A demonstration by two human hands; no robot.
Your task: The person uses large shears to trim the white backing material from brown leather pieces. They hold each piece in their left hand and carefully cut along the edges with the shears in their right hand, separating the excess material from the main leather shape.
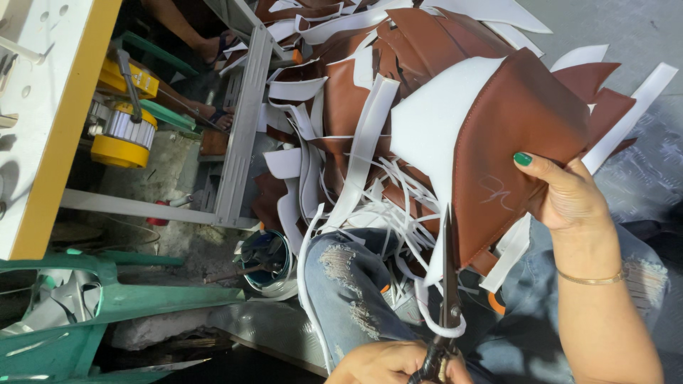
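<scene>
Brown leatherette piece (pixel 512 135) sat pinched in my left hand (pixel 569 195) above my lap; right hand (pixel 388 363) gripped the scissors (pixel 448 284), blades nearly closed. Best kept taut, cutting along the white edge (pixel 434 121).

Little free room over our lap
White trimmed strips (pixel 370 206) crowd our knees; brown leather heap (pixel 398 50) blocks ahead; grey floor (pixel 626 35) open

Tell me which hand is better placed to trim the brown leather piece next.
Left. The left hand already grips the scissors, tips at the brown leather piece edge. The right hand is busy pinching that piece.
</scene>
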